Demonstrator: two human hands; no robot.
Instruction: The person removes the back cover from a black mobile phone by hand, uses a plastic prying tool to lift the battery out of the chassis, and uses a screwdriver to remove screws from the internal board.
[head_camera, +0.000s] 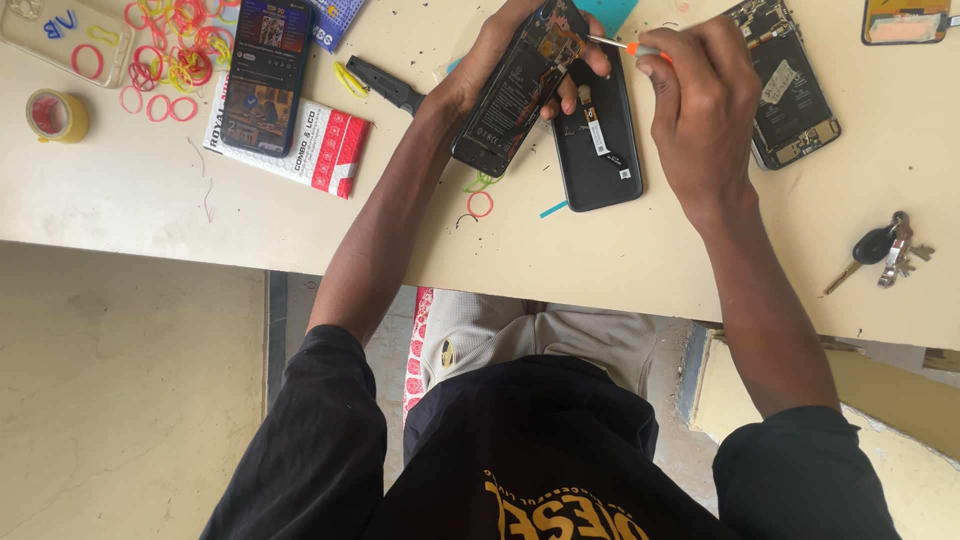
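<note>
The opened phone (517, 85), back cover off and its glossy battery and boards bare, is held tilted above the far middle of the table (150, 190) in the left hand's (490, 50) wrapped grip. The right hand (700, 100) pinches a thin orange-collared screwdriver (620, 44) at its top end (a slip might gouge a board or lose a screw). A matte black back cover (598, 140) lies beneath; rubber bands (170, 45) far left, keys (885, 250) right.

Opened black phone (520, 85) tilted above desk, internals exposed; thin orange-collared screwdriver (622, 45) at its top.
</note>
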